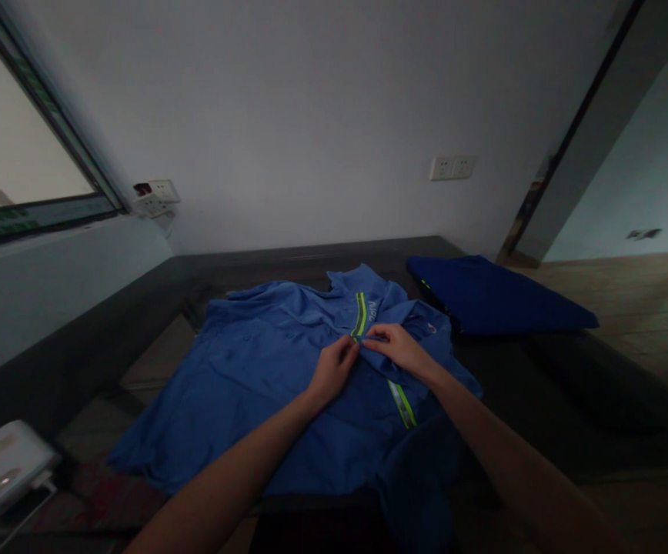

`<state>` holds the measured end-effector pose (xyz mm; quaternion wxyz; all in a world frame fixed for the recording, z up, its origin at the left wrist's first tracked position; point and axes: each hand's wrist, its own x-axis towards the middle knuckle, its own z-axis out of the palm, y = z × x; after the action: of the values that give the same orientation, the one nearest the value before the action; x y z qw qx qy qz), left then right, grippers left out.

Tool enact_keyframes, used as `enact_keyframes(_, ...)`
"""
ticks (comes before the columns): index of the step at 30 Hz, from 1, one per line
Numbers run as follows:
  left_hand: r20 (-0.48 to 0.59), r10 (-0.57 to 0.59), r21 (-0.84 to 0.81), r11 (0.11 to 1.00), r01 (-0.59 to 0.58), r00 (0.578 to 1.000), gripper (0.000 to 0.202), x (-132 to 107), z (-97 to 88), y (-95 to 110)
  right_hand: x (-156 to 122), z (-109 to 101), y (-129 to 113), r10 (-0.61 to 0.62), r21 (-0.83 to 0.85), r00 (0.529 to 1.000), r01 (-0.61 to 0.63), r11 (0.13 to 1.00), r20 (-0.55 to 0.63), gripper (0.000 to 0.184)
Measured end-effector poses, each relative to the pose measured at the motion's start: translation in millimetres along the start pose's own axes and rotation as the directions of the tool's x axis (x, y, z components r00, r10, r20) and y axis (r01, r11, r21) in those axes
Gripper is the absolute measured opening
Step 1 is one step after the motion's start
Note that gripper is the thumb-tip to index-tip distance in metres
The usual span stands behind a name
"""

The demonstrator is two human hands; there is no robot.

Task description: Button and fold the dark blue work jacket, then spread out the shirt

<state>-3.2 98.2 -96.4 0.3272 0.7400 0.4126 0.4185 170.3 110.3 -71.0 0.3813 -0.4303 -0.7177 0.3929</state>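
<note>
A blue shirt with a yellow-green strip down its front lies spread on a dark table. Both my hands meet at the middle of the strip, below the collar. My left hand pinches the edge of the front placket with its fingers closed. My right hand is closed on the fabric from the other side, fingertips touching the same spot. The lower hem hangs over the near table edge.
A folded dark blue garment lies at the table's far right. A white device with a cable sits at the near left. Wall sockets are on the back wall, a window is at left, and tiled floor at right.
</note>
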Motion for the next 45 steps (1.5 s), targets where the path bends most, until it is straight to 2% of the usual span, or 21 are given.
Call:
enact_keyframes(5, -0.016, -0.004, -0.028, 1.000, 0.003, 1.000, 0.025, 1.7, 0.2, -1.0, -0.7, 0.1, -2.3, -0.031, -0.170, 0.998, 0.020, 0.985, -0.061, 0.012)
enact_keyframes(16, -0.075, 0.007, -0.008, 1.000, -0.008, 0.997, 0.026, 3.2, 1.1, 4.7, -6.6, -6.7, -18.5, -0.001, -0.247, 0.999, -0.012, 0.969, -0.051, 0.012)
enact_keyframes(23, -0.112, 0.017, 0.032, 0.999, -0.014, 0.994, 0.026, 4.1, 1.4, 3.4, -10.0, 1.7, -26.8, -0.108, -0.365, 0.992, 0.079, 0.928, -0.062, 0.013)
enact_keyframes(26, -0.105, 0.036, 0.061, 0.998, -0.029, 0.994, 0.025, 4.1, 1.5, 0.2, -12.5, 7.9, -29.2, -0.140, -0.458, 0.988, 0.096, 0.884, -0.063, 0.011)
enact_keyframes(31, -0.074, 0.063, 0.083, 0.995, -0.056, 0.995, 0.022, 2.6, 2.4, -1.4, -18.0, 17.7, -33.4, -0.150, -0.657, 0.982, 0.040, 0.753, -0.112, 0.015)
enact_keyframes(35, -0.058, 0.069, 0.089, 0.994, -0.063, 0.996, 0.018, 0.8, 4.1, -0.1, -19.7, 19.6, -35.2, -0.162, -0.719, 0.975, 0.003, 0.695, -0.153, 0.019)
enact_keyframes(45, -0.086, 0.059, -0.011, 0.998, -0.060, 0.995, 0.016, 2.0, 3.1, 1.5, -21.9, 26.6, -33.9, -0.249, -0.813, 0.968, 0.109, 0.571, -0.045, 0.023)
